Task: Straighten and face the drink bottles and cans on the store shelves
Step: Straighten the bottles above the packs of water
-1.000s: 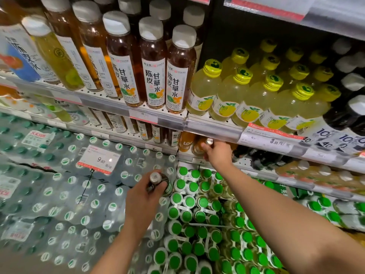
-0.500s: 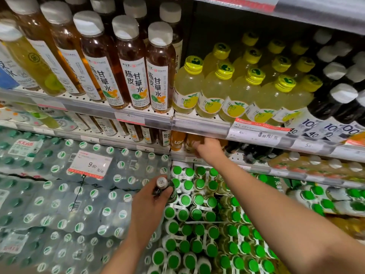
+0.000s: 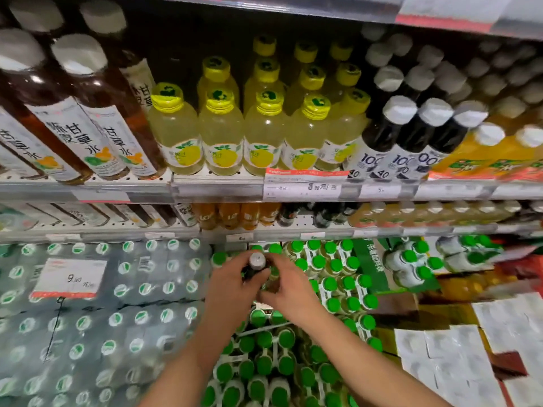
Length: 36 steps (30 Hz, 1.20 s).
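Note:
A small dark bottle with a silver cap (image 3: 257, 261) is held upright between both hands, low in the middle of the view above the green-capped packs. My left hand (image 3: 232, 292) grips its left side, fingers curled round the body. From the right, my right hand (image 3: 289, 290) meets it, with the fingers wrapped on the bottle's lower part. On the shelf above stand yellow-capped lemon drink bottles (image 3: 223, 136), brown tea bottles with white caps (image 3: 97, 118) to their left and dark bottles with white caps (image 3: 393, 136) to their right.
A lower shelf (image 3: 293, 230) carries orange bottles (image 3: 235, 215) and dark ones behind its edge. Shrink-wrapped water packs (image 3: 117, 304) with a price card (image 3: 69, 279) fill the bottom left. Green-capped bottle packs (image 3: 332, 277) lie under my hands. White cartons (image 3: 470, 348) sit at bottom right.
My right hand left the lower shelf and came down to join the left hand on the small dark bottle. The view has shifted to the right along the shelves.

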Each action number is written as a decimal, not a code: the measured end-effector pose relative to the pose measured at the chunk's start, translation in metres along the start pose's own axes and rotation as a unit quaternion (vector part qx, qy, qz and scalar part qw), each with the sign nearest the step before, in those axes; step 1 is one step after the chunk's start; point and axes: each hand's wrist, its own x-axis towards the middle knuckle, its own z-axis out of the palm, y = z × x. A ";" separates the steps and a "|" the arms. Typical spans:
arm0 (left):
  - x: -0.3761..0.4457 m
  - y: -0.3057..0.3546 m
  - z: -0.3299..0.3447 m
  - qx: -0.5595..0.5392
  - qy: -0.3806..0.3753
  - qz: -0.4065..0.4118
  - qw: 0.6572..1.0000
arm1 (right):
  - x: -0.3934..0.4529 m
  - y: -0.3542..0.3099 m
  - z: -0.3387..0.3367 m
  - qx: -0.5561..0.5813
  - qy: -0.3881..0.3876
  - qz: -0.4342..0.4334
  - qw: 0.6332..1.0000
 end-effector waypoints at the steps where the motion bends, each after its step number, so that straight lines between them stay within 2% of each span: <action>1: 0.001 0.007 0.007 -0.001 -0.013 0.009 1.000 | -0.001 0.004 -0.006 -0.008 0.018 0.002 1.000; 4: 0.004 0.025 0.021 0.009 -0.048 0.041 0.998 | -0.002 0.018 -0.020 -0.043 0.066 0.007 0.997; 7: 0.014 0.037 0.026 0.070 -0.062 0.097 0.991 | -0.002 0.030 -0.032 -0.047 0.103 0.004 0.994; 12: 0.039 0.037 0.002 0.230 0.089 0.235 0.940 | 0.018 0.056 -0.055 0.002 0.190 0.058 0.980; 14: 0.044 0.033 -0.007 0.271 0.107 0.266 0.919 | 0.033 0.063 -0.064 0.035 0.220 0.079 0.972; 17: 0.045 0.024 -0.011 0.296 0.085 0.261 0.915 | 0.059 0.070 -0.074 0.061 0.257 0.109 0.958; 20: 0.046 0.020 -0.011 0.299 0.072 0.250 0.918 | 0.082 0.073 -0.078 0.038 0.267 0.127 0.955; 28: 0.048 0.021 -0.014 0.311 0.050 0.233 0.920 | 0.117 0.074 -0.071 -0.019 0.241 0.163 0.956; 36: 0.048 0.015 -0.012 0.344 0.044 0.240 0.907 | 0.134 0.068 -0.081 -0.170 0.195 0.221 0.940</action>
